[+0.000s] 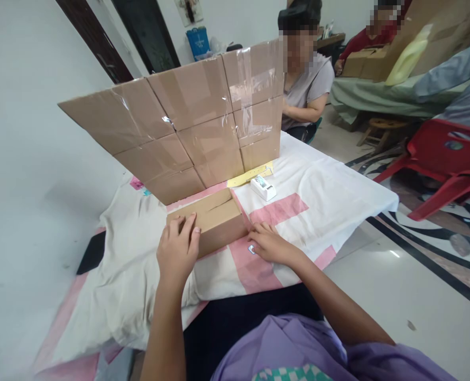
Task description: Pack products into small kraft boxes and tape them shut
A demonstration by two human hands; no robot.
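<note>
A closed cardboard box lies on the cloth-covered table in front of me, its top flaps meeting at a seam. My left hand rests on the left end of its top, fingers apart and the thumb at the front edge. Beside the box's right end is my right hand, palm down and low over the cloth, fingers stretched toward the box's corner. A small white and blue piece shows by its thumb; I cannot tell whether the hand touches it. Behind the box sits a small white device.
A tall cardboard divider joined with clear tape stands across the table. A yellow strip lies at its foot. A dark flat object is at the left edge. People sit beyond; a red chair stands right.
</note>
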